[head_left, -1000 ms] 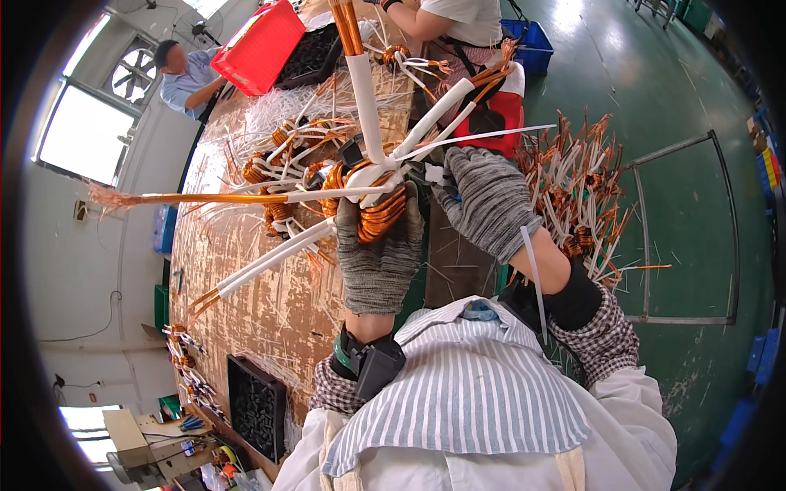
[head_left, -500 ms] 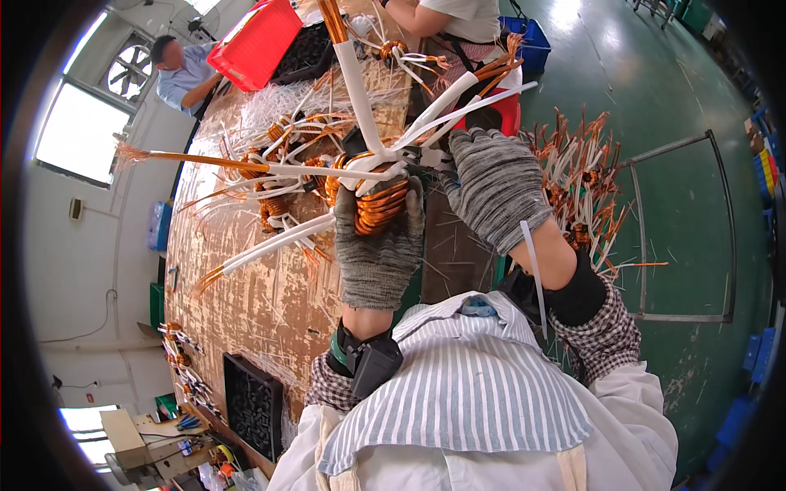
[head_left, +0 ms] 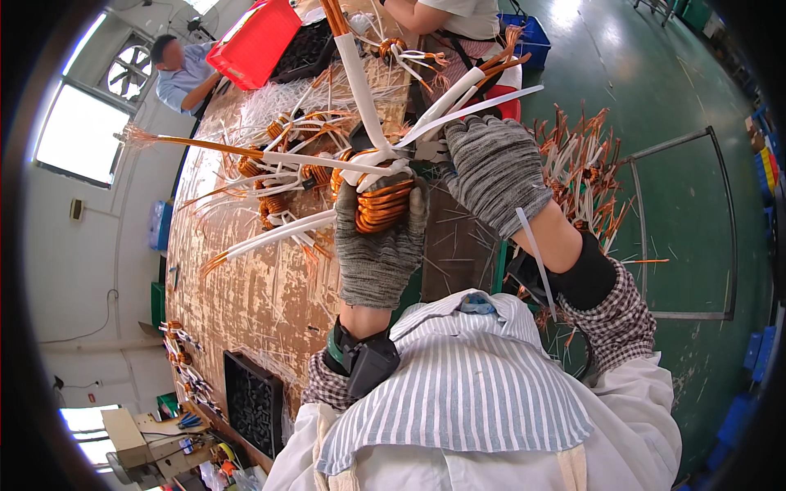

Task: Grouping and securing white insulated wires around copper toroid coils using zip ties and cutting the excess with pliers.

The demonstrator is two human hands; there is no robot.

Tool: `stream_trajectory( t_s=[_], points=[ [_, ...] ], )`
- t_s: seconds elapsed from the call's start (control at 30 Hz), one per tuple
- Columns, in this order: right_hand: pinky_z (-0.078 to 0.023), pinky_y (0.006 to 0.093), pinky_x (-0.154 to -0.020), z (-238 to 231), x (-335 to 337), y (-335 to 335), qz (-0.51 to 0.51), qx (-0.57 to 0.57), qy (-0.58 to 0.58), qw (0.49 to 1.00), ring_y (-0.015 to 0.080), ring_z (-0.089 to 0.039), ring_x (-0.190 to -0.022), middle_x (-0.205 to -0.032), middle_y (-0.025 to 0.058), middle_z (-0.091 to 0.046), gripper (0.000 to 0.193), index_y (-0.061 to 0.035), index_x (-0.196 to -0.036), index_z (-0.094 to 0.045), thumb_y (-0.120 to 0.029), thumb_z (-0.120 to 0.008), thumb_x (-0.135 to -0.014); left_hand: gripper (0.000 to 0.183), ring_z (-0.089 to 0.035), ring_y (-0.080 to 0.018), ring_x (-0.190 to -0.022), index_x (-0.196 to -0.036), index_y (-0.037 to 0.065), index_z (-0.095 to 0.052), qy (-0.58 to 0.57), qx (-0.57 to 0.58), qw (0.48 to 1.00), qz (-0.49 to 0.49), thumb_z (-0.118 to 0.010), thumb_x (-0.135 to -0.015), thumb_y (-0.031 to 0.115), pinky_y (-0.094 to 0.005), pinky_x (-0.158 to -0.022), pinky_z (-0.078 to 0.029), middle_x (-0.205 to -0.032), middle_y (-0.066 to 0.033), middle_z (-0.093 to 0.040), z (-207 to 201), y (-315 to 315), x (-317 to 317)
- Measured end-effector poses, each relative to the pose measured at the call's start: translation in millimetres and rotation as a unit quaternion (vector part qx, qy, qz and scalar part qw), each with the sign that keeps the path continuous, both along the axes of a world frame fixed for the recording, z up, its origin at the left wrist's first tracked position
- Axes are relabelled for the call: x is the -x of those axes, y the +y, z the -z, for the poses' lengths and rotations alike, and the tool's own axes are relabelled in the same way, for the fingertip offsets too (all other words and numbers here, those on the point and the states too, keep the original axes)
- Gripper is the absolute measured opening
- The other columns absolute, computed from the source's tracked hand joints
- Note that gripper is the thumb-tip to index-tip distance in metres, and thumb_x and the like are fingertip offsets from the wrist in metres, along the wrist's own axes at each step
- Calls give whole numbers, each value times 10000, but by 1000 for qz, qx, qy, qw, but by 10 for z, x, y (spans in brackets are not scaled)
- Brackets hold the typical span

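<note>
My left hand, in a grey knitted glove, is wrapped around a thick copper wire coil. White-sleeved leads with bare, frayed copper ends spread from the coil's top in several directions. My right hand, gloved alike, is closed just right of the coil, beside the leads. A small grey piece shows at its fingertips; what the fingers hold is otherwise hidden. A narrow white strip runs from the coil's top out above the right hand. Another white strip lies across my right wrist.
Several smaller coils with leads lie on the worn wooden table. A red crate and a black tray stand on it. Right of my right hand is a bundle of copper-ended leads. Two other people sit at the table's far side.
My right hand has shifted slightly down and left at the wrist, its forearm swinging outward. The leads have tilted a little to the right. My left hand keeps its hold on the coil.
</note>
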State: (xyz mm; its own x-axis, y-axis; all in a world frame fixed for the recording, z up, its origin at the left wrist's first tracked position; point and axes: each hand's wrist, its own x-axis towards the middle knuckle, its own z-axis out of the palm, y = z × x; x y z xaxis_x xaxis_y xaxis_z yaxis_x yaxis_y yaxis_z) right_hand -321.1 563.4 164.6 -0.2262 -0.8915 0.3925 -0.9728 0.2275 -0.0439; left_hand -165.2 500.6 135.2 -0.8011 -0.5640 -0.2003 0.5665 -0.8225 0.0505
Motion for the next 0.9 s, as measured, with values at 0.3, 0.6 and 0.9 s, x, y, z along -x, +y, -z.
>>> stream_trajectory(
  t_s=[0.3, 0.6, 0.9],
  points=[
    [-458, 385, -703, 34, 51, -26, 6, 7, 26, 1000, 259, -578, -778, -827, 125, -593, 366, -27, -923, -582, -238, -653, -632, 437, -505, -262, -1017, -1187, 41, -424, -24, -4, 1000, -8, -482, -871, 338, -373, -865, -475, -1109, -161, -499, 2, 21, 20],
    [-455, 387, -692, 145, 94, -53, -9, 73, 13, 997, 262, -572, -769, -819, 116, -591, 344, -44, -888, -582, -203, -663, -594, 429, -510, -256, -1017, -1188, 46, -421, -51, -4, 999, -19, -493, -870, 325, -365, -858, -485, -1118, -156, -495, 34, 13, 35],
    [-462, 382, -551, 194, 267, -129, -90, 55, -3, 994, 256, -591, -614, -653, 94, -579, 220, -69, -775, -564, -244, -600, -647, 479, -515, -286, -975, -1156, 16, -444, -48, -21, 999, -8, -546, -829, 351, -370, -839, -498, -1076, -179, -500, 18, 11, 74]
  ],
)
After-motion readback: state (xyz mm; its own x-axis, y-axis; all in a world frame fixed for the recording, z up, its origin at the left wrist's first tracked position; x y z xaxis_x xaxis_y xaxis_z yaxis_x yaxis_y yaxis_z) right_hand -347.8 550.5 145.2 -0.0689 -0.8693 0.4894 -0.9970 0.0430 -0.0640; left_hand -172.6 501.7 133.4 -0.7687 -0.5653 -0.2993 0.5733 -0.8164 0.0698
